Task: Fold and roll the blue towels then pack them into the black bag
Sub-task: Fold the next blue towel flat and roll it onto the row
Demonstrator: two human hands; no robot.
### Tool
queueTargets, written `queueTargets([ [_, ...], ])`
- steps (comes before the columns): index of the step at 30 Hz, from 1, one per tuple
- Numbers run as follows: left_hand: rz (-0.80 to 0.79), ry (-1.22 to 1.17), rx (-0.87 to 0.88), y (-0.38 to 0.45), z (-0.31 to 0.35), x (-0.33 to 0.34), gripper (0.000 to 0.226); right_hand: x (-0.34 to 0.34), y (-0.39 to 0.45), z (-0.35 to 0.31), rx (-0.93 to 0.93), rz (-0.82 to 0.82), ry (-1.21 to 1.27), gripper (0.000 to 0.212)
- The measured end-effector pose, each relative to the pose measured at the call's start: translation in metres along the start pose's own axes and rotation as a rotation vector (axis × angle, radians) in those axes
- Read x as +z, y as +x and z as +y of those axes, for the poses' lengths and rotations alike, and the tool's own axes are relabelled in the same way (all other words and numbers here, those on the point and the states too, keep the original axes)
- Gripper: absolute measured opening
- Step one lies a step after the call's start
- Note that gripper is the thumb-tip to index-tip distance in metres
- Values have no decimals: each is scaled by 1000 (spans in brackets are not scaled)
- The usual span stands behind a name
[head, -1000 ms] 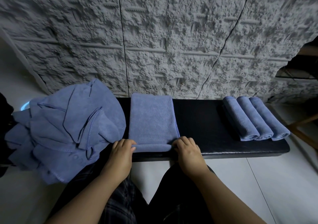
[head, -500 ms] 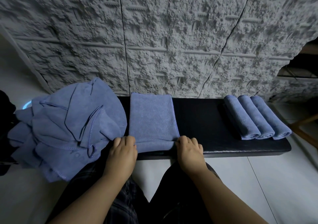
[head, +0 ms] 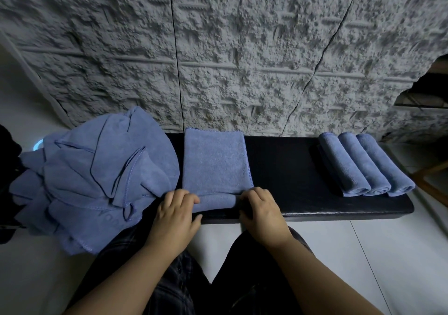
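A folded blue towel (head: 214, 161) lies flat on the black bench (head: 286, 169), its near edge curled into a short roll (head: 217, 200). My left hand (head: 175, 214) grips the left end of that roll and my right hand (head: 263, 211) grips the right end, fingers curled over it. A heap of loose blue towels (head: 94, 176) covers the bench's left end and hangs over its front. Three rolled blue towels (head: 363, 164) lie side by side at the bench's right end. A dark shape (head: 8, 176) at the far left edge may be the black bag; I cannot tell.
A rough grey textured wall (head: 230, 48) rises directly behind the bench. Pale tiled floor (head: 363, 254) lies in front, with my knees in dark trousers below my hands. A wooden frame (head: 434, 176) shows at the right edge.
Both hands have pushed the towel's near edge forward, so the roll is slightly thicker and farther from the bench's front edge. The heap and the three rolls have not moved.
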State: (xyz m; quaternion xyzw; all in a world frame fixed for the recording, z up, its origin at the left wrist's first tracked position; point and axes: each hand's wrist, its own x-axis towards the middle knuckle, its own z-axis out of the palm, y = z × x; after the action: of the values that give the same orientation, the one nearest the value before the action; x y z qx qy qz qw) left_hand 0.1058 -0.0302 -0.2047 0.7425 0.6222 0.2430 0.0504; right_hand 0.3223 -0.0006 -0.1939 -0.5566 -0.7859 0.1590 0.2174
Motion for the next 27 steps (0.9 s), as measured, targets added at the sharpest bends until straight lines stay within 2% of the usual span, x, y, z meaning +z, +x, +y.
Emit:
queueTargets([
  [3,14,-61,-18,2,-4,4,52,1,1,1,9,-11,-4,21],
  [7,18,-33,-4,5,-6,5,48,0,4,6,-13,-46,-35,36],
  [15,3,-140,-25,7,-14,4,30,-14,8,11,33,-106,83,27],
  [18,-49,-200,-128,5,-10,1,22,-18,4,8,126,-143,164,26],
  [23,-86,-333,-262,4,-2,-3,21,-19,0,1,273,-165,255,18],
  [27,-67,-280,-351,2,5,0,17,-17,0,-1,317,-157,242,18],
])
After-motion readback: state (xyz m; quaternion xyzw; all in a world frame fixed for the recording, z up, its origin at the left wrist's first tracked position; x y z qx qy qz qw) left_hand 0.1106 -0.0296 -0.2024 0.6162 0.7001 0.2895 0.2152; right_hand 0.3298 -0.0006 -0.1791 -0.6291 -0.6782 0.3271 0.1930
